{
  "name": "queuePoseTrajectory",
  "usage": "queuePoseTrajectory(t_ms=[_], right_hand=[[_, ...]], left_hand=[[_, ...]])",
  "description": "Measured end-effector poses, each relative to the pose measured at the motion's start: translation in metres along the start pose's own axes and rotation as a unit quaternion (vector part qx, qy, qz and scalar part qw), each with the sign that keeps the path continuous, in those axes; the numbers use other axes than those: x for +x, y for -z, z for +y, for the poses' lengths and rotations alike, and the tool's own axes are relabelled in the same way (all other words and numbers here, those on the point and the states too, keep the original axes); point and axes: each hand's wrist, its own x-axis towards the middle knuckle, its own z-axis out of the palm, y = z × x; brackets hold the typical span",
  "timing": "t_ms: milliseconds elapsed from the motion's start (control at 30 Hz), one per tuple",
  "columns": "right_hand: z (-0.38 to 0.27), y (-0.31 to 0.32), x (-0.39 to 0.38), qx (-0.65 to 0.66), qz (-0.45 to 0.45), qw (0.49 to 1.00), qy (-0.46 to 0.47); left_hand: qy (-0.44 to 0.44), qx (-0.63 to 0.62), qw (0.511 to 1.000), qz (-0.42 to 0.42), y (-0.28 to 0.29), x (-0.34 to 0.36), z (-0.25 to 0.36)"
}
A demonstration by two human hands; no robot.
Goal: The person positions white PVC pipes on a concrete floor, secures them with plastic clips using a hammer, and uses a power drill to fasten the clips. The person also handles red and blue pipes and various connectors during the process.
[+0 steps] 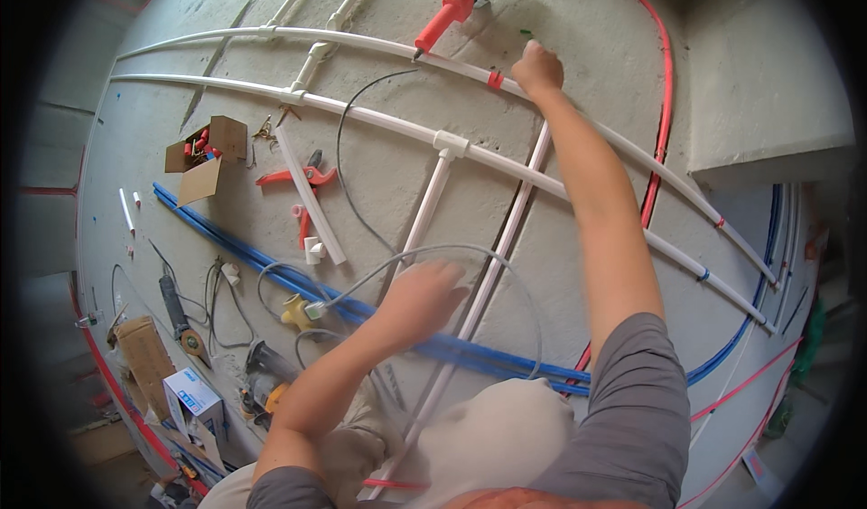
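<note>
My right hand reaches far forward, its fingers curled closed just beyond the far white pipe. Whatever it may hold is hidden; a small green bit shows by its fingertips. A red band wraps that pipe to the left of the hand. Farther left, a red-handled pipe welder stands at the pipe. Blurred by motion, my left hand hovers nearer my body, above the blue pipes and a looping grey cable. Its fingers are too smeared to read.
Red pipe cutters, a loose white pipe and a white fitting lie at left. Beyond are an open cardboard box of fittings and an angle grinder. A second white pipe with tees crosses the floor.
</note>
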Motion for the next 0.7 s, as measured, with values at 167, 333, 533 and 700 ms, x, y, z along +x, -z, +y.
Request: queuePoseTrajectory(t_ms=[167, 333, 533, 700], right_hand=[[-0.002, 0.072, -0.128, 0.341, 0.01, 0.937, 0.071], [0.005, 0.115, -0.299, 0.595, -0.184, 0.781, -0.044], [0.028, 0.135, -0.348, 0.577, -0.121, 0.802, -0.096], [0.04, 0.149, -0.372, 0.497, -0.069, 0.861, -0.077]], left_hand=[[0.053, -0.179, 0.976, 0.114, 0.012, 0.019, 0.0], [0.052, -0.487, 0.86, 0.144, -0.01, 0.051, 0.017], [0.011, -0.431, 0.898, 0.085, -0.035, 0.059, 0.046], [0.0, -0.376, 0.925, 0.048, -0.056, 0.065, 0.054]])
